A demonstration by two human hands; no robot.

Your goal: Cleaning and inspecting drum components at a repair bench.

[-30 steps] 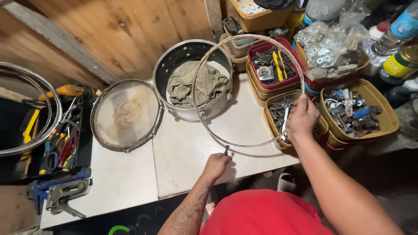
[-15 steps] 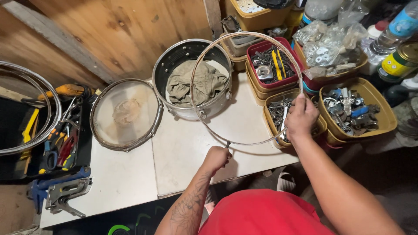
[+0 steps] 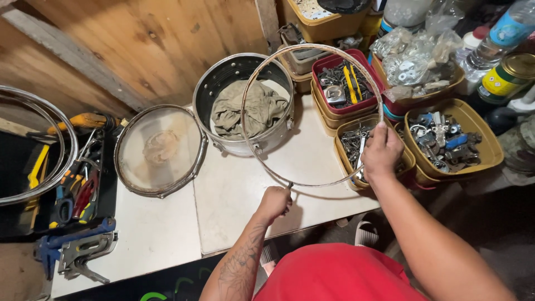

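Thin metal drum hoop (image 3: 262,78) is held tilted above the drum shell (image 3: 223,83) w/ a rag inside. Near rim is clenched by left hand (image 3: 274,202); right side gripped by right hand (image 3: 380,151), over a parts tray (image 3: 341,151) just right of the shell.

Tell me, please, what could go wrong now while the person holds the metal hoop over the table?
The metal hoop hangs tilted, held only by the left hand and right hand; a slip might drop it onto the drum shell with the cloth. Its far edge is above the red tray of small parts, so a swing may spill them.
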